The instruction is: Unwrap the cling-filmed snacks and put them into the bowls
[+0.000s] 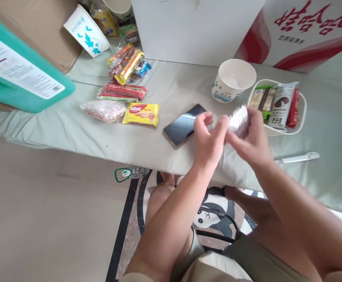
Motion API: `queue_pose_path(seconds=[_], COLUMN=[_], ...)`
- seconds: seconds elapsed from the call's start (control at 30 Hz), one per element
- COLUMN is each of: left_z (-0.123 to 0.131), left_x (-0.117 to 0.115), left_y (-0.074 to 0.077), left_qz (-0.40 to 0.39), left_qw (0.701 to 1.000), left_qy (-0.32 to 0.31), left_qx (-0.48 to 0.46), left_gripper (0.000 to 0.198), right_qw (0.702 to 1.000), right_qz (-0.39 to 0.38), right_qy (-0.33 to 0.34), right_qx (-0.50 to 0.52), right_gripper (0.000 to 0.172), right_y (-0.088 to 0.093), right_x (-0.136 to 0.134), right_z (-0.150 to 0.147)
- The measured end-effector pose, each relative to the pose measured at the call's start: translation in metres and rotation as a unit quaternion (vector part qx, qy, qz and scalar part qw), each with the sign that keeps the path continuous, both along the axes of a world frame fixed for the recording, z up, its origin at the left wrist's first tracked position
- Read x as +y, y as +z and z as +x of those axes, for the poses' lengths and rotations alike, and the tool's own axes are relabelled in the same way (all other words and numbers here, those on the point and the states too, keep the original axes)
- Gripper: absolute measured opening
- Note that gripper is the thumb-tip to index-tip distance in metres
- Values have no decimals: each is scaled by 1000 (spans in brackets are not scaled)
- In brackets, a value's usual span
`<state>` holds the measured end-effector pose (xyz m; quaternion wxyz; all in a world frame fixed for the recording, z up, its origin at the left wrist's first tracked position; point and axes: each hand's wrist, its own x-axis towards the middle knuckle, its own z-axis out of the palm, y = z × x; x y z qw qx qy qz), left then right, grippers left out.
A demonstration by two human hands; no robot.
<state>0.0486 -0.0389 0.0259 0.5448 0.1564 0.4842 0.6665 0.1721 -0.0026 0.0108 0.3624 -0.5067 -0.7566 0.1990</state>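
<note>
Above the table's front edge, my right hand (254,139) is closed round a shiny silver foil packet (239,121), thumb below and fingers on its right side. My left hand (209,137) pinches at the packet's left edge, its fingers curled; the exact grip is blurred. Under and left of that hand lies a dark smartphone (182,127) on the cloth. Just beyond the packet stands a white paper cup (228,88). Close behind my right hand is a white basket (301,123) holding several wrapped snacks (282,103).
Left on the cloth-covered table (123,143) lie a yellow wafer packet (141,114), a clear-wrapped snack (104,110), a red packet (123,92) and several bars (127,64). A green jug (26,66) stands far left, boxes (188,31) behind. A white-handled utensil (301,158) lies right.
</note>
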Motion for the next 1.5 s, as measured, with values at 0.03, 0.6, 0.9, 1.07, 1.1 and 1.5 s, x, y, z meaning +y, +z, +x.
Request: queue_pose_path(seconds=[0.03,0.6,0.9,1.07,1.1,1.5], left_z=[7,68,76,76,76,63], left_x=[0,16,24,17,15,14], left_y=[-2,-34,-48,-48,-47,-45], left_qz=[9,31,35,54,52,110], left_qw=[997,953,945,954,956,969], left_qy=[-82,-295,-318,-289,-285,-216], left_qx=[3,57,60,55,56,56], left_gripper=[31,61,53,52,53,44], right_qw=[1000,994,970,967,953,862], right_qz=[-8,4,-56,-194,-240,-451], right_qy=[-8,-92,-203,-123,-83,0], right_qx=[16,-55,-124,108,166,231], right_gripper=[64,35,7,15,17,28], right_y=[-9,-17,-29,1,5,6], right_x=[-18,-48,-49,-65,-69,-77], right_z=[20,178,212,179,169,117])
